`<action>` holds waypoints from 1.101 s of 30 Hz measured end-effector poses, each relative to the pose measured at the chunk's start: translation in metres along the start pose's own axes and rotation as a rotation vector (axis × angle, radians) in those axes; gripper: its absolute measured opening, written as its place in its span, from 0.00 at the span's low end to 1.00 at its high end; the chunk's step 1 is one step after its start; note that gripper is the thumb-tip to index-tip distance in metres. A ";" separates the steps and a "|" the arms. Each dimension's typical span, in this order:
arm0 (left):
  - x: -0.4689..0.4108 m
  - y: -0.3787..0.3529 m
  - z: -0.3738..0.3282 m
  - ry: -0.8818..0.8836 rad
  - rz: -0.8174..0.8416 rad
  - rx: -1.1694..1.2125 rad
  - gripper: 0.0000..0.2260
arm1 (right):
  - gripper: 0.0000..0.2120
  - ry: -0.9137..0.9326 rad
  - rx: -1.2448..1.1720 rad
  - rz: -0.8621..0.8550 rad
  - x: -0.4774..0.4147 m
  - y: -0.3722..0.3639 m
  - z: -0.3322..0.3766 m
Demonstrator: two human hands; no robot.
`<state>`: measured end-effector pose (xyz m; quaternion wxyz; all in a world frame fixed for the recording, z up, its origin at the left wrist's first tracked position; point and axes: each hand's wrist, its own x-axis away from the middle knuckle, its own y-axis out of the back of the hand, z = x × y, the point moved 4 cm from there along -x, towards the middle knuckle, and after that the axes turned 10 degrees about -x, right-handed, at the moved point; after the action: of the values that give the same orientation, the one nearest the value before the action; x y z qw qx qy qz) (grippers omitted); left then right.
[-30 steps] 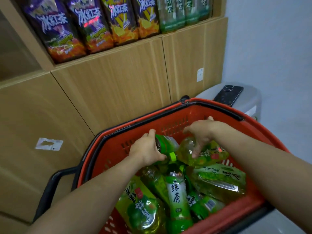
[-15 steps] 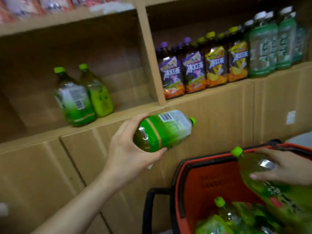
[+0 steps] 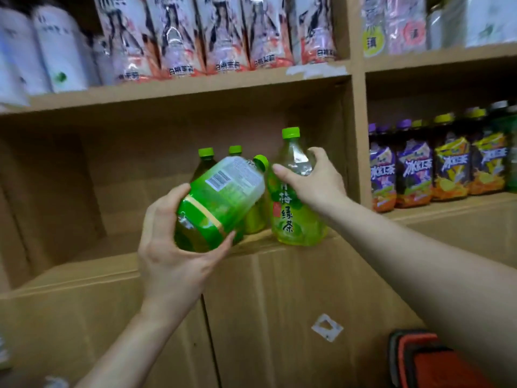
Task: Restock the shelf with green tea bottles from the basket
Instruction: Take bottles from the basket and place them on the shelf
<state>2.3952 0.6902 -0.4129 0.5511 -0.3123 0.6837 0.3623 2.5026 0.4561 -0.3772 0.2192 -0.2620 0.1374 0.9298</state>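
Note:
My left hand (image 3: 173,259) grips a green tea bottle (image 3: 221,203) by its base, tilted with the green cap pointing up and right, in front of the middle shelf (image 3: 92,264). My right hand (image 3: 313,180) holds a second green tea bottle (image 3: 293,219) around its shoulder; it stands upright at the shelf's front edge by the right divider. Two more green tea bottles (image 3: 207,155) stand behind, mostly hidden by the tilted one. A corner of the red basket (image 3: 419,359) shows at the bottom right.
The wooden divider (image 3: 356,130) stands just right of the upright bottle. Purple and yellow iced tea bottles (image 3: 436,163) fill the compartment to its right. Pink and white packaged drinks (image 3: 195,37) line the shelf above. The left part of the middle shelf holds nothing.
Both hands lifted bottles out of the basket and up to the shelf. My right hand's bottle now stands on the shelf edge; my left hand's bottle has come up beside it.

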 end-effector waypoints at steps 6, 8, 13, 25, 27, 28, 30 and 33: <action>-0.007 0.007 0.029 -0.178 -0.079 -0.044 0.33 | 0.44 -0.142 0.190 -0.030 -0.012 -0.039 -0.012; -0.009 0.006 0.035 -0.256 -0.098 -0.073 0.32 | 0.42 -0.026 0.230 -0.137 0.000 -0.031 0.010; -0.004 -0.006 0.040 -0.461 -0.152 -0.132 0.27 | 0.39 -0.229 -0.534 0.425 0.064 -0.073 0.060; -0.004 -0.019 0.127 0.433 0.269 0.036 0.41 | 0.51 0.303 -0.217 0.481 0.077 -0.174 0.087; 0.003 -0.026 0.135 0.499 0.309 0.003 0.41 | 0.51 0.313 -0.056 0.531 0.076 -0.181 0.082; 0.006 -0.029 0.138 0.546 0.320 -0.015 0.40 | 0.49 0.330 0.055 0.550 0.077 -0.180 0.080; 0.008 -0.034 0.145 0.620 0.330 -0.089 0.38 | 0.42 0.428 0.221 0.555 0.080 -0.171 0.079; 0.005 -0.042 0.158 0.625 0.378 -0.271 0.39 | 0.29 0.483 0.193 0.546 0.085 -0.147 0.074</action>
<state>2.5121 0.7998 -0.4450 0.1937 -0.3459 0.8101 0.4319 2.4766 0.6390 -0.3836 -0.0519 -0.4055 0.3371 0.8481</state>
